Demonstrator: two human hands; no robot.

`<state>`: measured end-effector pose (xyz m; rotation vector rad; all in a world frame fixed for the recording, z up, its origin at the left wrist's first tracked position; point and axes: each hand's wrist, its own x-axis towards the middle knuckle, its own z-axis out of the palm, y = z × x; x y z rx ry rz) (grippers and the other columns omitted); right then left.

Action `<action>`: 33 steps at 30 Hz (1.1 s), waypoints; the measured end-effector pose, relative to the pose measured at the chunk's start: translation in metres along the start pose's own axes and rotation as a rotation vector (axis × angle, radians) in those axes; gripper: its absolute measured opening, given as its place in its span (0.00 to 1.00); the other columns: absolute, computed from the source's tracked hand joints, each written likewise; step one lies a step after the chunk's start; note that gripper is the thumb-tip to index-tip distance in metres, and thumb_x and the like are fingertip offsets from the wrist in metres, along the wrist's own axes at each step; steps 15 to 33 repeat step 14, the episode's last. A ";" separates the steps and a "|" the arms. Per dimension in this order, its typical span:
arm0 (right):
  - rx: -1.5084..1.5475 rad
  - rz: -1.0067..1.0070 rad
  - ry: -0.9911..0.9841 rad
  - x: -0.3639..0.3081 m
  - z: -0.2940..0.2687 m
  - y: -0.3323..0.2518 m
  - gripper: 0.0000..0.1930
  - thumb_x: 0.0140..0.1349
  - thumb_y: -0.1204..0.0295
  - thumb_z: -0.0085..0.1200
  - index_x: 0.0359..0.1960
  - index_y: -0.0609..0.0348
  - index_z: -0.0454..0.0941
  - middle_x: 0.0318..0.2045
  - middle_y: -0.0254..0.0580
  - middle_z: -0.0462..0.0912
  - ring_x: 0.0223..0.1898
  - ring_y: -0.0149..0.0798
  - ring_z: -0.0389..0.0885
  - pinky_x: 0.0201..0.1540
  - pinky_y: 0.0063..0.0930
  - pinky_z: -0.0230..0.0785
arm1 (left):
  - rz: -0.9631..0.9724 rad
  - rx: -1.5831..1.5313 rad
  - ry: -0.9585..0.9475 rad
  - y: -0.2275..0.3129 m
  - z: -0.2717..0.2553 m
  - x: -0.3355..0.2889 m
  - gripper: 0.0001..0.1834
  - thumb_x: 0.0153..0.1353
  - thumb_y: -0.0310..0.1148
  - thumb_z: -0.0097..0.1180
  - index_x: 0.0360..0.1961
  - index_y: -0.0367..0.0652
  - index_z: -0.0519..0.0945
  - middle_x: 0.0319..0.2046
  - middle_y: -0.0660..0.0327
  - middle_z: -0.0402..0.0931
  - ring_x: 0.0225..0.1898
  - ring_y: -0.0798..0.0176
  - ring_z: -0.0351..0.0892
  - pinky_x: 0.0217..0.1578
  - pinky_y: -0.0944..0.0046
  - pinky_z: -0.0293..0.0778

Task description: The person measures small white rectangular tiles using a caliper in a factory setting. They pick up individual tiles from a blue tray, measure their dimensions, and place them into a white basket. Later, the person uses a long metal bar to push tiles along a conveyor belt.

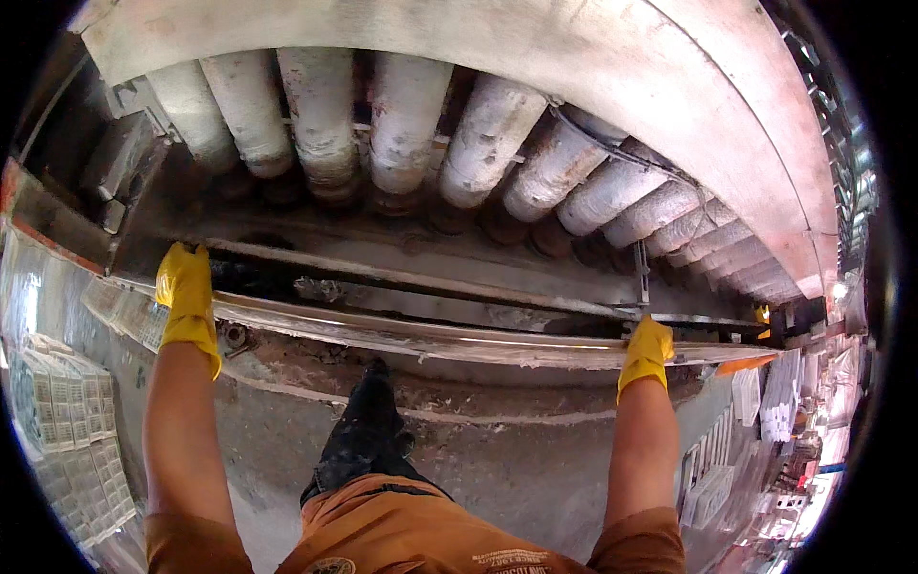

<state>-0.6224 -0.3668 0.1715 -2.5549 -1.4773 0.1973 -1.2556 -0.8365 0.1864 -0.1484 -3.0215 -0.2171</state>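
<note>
Both my hands wear yellow rubber gloves and reach forward over a long trough. My left hand (186, 284) is closed at the left end of a long, narrow metal bar (402, 274). Far to the right, my right hand (647, 348) makes a fist at the same bar, just below an upright metal bracket (642, 275). Its fingertips are partly hidden behind the glove's back. The bar lies along the dark trough opening, behind a pale, crusted front rail (411, 335) that passes under both wrists.
Thick, whitish pipes (323, 120) stand in a row behind the trough, beneath a wide curved panel (574, 48). Stacked pale plastic crates (72, 402) are at the left; more crates (710, 496) lie at the right. My dark-clothed leg (363, 421) stands close to the front rail.
</note>
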 end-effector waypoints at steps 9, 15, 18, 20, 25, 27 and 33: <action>-0.117 -0.007 0.020 0.018 0.016 0.048 0.34 0.66 0.45 0.54 0.55 0.69 0.78 0.53 0.64 0.82 0.54 0.62 0.81 0.58 0.50 0.71 | -0.010 -0.038 -0.061 -0.020 -0.002 -0.027 0.26 0.63 0.55 0.57 0.50 0.45 0.85 0.51 0.46 0.84 0.54 0.37 0.81 0.53 0.42 0.76; -0.276 -0.203 -0.045 -0.019 -0.004 0.057 0.37 0.66 0.44 0.52 0.57 0.71 0.79 0.57 0.56 0.83 0.57 0.62 0.80 0.63 0.49 0.65 | 0.039 -0.080 -0.050 -0.049 0.006 -0.039 0.29 0.63 0.55 0.57 0.53 0.42 0.83 0.53 0.44 0.82 0.57 0.38 0.80 0.57 0.41 0.74; -0.276 -0.203 -0.045 -0.019 -0.004 0.057 0.37 0.66 0.44 0.52 0.57 0.71 0.79 0.57 0.56 0.83 0.57 0.62 0.80 0.63 0.49 0.65 | 0.039 -0.080 -0.050 -0.049 0.006 -0.039 0.29 0.63 0.55 0.57 0.53 0.42 0.83 0.53 0.44 0.82 0.57 0.38 0.80 0.57 0.41 0.74; -0.276 -0.203 -0.045 -0.019 -0.004 0.057 0.37 0.66 0.44 0.52 0.57 0.71 0.79 0.57 0.56 0.83 0.57 0.62 0.80 0.63 0.49 0.65 | 0.039 -0.080 -0.050 -0.049 0.006 -0.039 0.29 0.63 0.55 0.57 0.53 0.42 0.83 0.53 0.44 0.82 0.57 0.38 0.80 0.57 0.41 0.74; -0.276 -0.203 -0.045 -0.019 -0.004 0.057 0.37 0.66 0.44 0.52 0.57 0.71 0.79 0.57 0.56 0.83 0.57 0.62 0.80 0.63 0.49 0.65 | 0.039 -0.080 -0.050 -0.049 0.006 -0.039 0.29 0.63 0.55 0.57 0.53 0.42 0.83 0.53 0.44 0.82 0.57 0.38 0.80 0.57 0.41 0.74; -0.276 -0.203 -0.045 -0.019 -0.004 0.057 0.37 0.66 0.44 0.52 0.57 0.71 0.79 0.57 0.56 0.83 0.57 0.62 0.80 0.63 0.49 0.65 | 0.039 -0.080 -0.050 -0.049 0.006 -0.039 0.29 0.63 0.55 0.57 0.53 0.42 0.83 0.53 0.44 0.82 0.57 0.38 0.80 0.57 0.41 0.74; -0.276 -0.203 -0.045 -0.019 -0.004 0.057 0.37 0.66 0.44 0.52 0.57 0.71 0.79 0.57 0.56 0.83 0.57 0.62 0.80 0.63 0.49 0.65 | 0.039 -0.080 -0.050 -0.049 0.006 -0.039 0.29 0.63 0.55 0.57 0.53 0.42 0.83 0.53 0.44 0.82 0.57 0.38 0.80 0.57 0.41 0.74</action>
